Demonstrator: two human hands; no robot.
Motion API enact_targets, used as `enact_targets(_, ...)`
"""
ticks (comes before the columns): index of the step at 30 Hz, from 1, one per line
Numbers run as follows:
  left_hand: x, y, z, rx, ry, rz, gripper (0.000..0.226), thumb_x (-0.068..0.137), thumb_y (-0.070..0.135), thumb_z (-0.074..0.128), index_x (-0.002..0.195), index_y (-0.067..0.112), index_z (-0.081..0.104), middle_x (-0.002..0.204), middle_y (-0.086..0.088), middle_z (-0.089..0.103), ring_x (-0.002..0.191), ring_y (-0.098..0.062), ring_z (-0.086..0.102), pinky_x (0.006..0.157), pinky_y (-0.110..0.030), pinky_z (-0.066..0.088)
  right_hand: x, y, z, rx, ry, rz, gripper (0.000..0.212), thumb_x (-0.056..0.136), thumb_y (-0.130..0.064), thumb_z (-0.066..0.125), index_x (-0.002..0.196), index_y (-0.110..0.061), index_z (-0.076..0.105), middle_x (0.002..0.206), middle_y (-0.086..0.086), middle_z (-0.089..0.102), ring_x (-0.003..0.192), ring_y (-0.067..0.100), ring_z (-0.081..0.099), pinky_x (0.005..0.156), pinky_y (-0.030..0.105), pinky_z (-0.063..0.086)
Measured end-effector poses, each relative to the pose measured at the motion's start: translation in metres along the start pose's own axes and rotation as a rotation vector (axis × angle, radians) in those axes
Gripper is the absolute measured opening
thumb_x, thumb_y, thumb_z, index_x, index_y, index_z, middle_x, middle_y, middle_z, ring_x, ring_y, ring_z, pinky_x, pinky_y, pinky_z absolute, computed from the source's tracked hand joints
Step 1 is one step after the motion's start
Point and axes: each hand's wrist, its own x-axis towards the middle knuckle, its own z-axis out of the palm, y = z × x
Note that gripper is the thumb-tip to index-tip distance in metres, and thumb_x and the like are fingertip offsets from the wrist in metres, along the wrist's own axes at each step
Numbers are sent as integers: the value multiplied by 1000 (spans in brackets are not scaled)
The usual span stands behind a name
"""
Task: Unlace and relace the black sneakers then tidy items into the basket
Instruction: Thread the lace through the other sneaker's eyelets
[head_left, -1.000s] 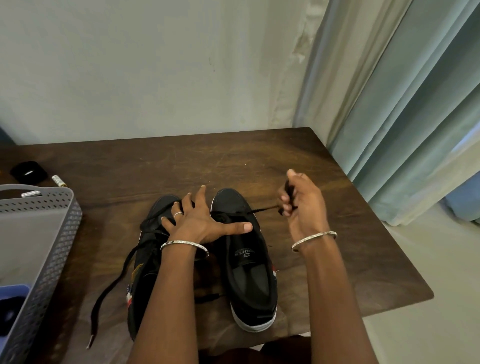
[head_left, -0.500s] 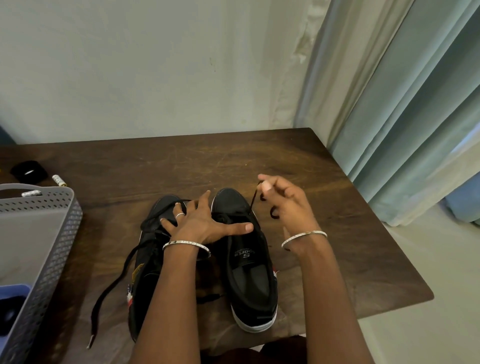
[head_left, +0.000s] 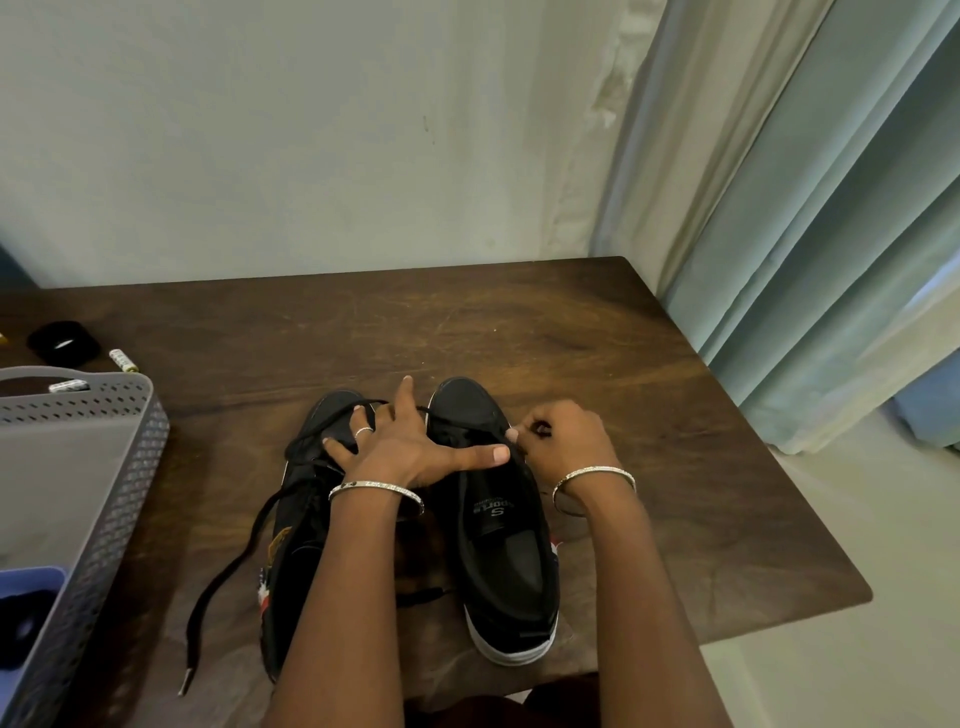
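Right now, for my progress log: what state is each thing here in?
Right sneaker: upright on the table.
Left sneaker: its loose lace trailing onto the table.
Left hand: open, pressing flat across both sneakers.
Right hand: pinching a lace beside the right sneaker.
Basket: upright, a blue item inside.

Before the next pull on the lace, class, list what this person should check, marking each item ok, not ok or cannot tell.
1. Left hand presses on left-hand sneaker and right-hand sneaker: ok, fingers spread.
2. Right hand pinches the lace: ok.
3. Eyelet being worked: cannot tell, the hand hides it.
4. Loose lace lies on the table: ok.
5. Basket has room: ok.
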Motion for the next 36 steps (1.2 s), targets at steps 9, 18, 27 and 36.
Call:
enact_targets(9, 1, -2, 0, -20, 3, 12, 155, 36, 92, 62, 156, 36, -19, 168, -10, -3, 152, -35, -18, 116, -67, -13, -14, -19, -39, 1355, 53, 158, 29, 101, -27, 52, 73, -18, 47, 58, -3, 47, 56, 15, 50, 55, 29, 34)
enact_targets(18, 2, -1, 1, -8, 25, -2, 157, 33, 94, 61, 155, 38, -21, 168, -10, 0, 153, -34, -15, 116, -66, -13, -8, -2, -6, -12, -60, 32, 18, 93, -33, 69, 78, -25, 67, 94, 6, 72, 94, 25, 67, 81, 34, 52)
enact_targets(27, 0, -2, 0, -6, 4, 8, 156, 35, 93, 60, 155, 36, -21, 168, -10, 2, 152, -34, -17, 115, -65, -14, -17, -21, -35, 1204, 28, -10, 25, 99, -11, 52, 75, -15, 57, 73, 0, 68, 78, 19, 65, 73, 33, 47)
enact_targets(36, 0, -1, 1, 13, 10, -1, 154, 35, 93, 59, 155, 37, -19, 168, -10, 3, 152, -35, -16, 115, -66, -13, -5, -3, -8, 330, 98, 51, 18, 87, -20, 76, 101, -19, 65, 96, -5, 64, 86, 8, 62, 77, 24, 50)
